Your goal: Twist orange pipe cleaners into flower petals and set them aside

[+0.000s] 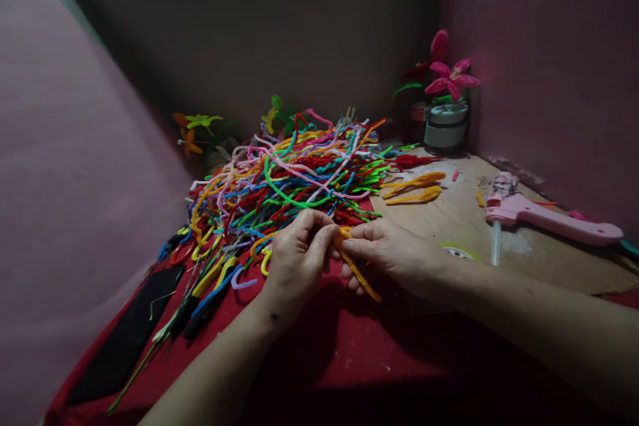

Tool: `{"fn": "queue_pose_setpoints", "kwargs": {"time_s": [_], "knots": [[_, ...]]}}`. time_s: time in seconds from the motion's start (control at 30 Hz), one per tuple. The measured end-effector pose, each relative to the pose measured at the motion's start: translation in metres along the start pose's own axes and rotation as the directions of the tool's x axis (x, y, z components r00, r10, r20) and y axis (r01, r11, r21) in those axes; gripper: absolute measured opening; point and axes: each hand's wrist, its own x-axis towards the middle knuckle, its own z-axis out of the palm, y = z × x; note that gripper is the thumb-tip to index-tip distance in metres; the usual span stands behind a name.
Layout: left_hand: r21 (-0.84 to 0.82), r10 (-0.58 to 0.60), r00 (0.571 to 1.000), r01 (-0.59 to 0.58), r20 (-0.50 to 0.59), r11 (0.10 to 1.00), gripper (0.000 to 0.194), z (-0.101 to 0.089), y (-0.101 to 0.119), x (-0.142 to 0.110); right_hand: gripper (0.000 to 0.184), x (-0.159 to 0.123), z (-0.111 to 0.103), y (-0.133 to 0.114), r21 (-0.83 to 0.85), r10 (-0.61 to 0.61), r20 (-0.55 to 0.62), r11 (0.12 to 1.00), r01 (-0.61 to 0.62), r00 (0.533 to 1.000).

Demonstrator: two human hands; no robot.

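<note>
Both hands meet over the front of a red-covered table, working on one orange pipe cleaner. My left hand pinches its upper end between thumb and bent forefinger. My right hand grips it a little lower, and the tail points down toward me. Just behind the hands rises a big tangled heap of pipe cleaners in many colours. To the right of the heap lie two orange looped petals on a sheet of cardboard.
A pink glue gun rests on the cardboard at right, near a yellow-rimmed roll. Pink pipe-cleaner flowers stand in a grey container at the back. On the left are pliers and a flat black object.
</note>
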Motion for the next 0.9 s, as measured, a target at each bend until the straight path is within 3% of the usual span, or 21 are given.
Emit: {"fn": "queue_pose_setpoints", "kwargs": {"time_s": [0.13,0.27,0.43,0.57,0.73,0.9], "knots": [[0.051,0.050,0.998,-0.048,-0.043,0.998,0.010,-0.0030,-0.0035,-0.0005,0.019,-0.0006,0.0007,0.0028,0.004,-0.044,0.105,0.999,0.043,0.993],[-0.049,-0.033,0.998,0.030,-0.044,0.998,0.010,-0.0043,0.0001,0.0013,0.024,0.0010,-0.0010,0.0055,-0.153,-0.151,0.096,0.974,0.165,0.984],[-0.394,-0.219,0.965,0.260,0.148,0.881,0.015,-0.0045,0.0052,0.0060,0.024,0.0036,-0.0034,0.0049,-0.075,-0.120,0.121,0.989,0.130,0.985],[-0.416,-0.242,0.938,0.329,0.247,0.848,0.017,-0.0044,0.0038,0.0069,0.025,0.0044,-0.0034,0.0036,-0.127,-0.145,0.115,0.979,0.159,0.983],[-0.375,-0.226,0.962,0.267,0.151,0.888,0.016,-0.0024,0.0031,0.0052,0.025,0.0041,0.0000,0.0023,-0.187,-0.184,0.079,0.963,0.196,0.980],[-0.193,-0.107,0.993,0.097,-0.043,0.976,0.010,-0.0008,0.0035,0.0035,0.027,0.0061,-0.0027,0.0049,-0.112,-0.173,0.117,0.976,0.186,0.978]]}}
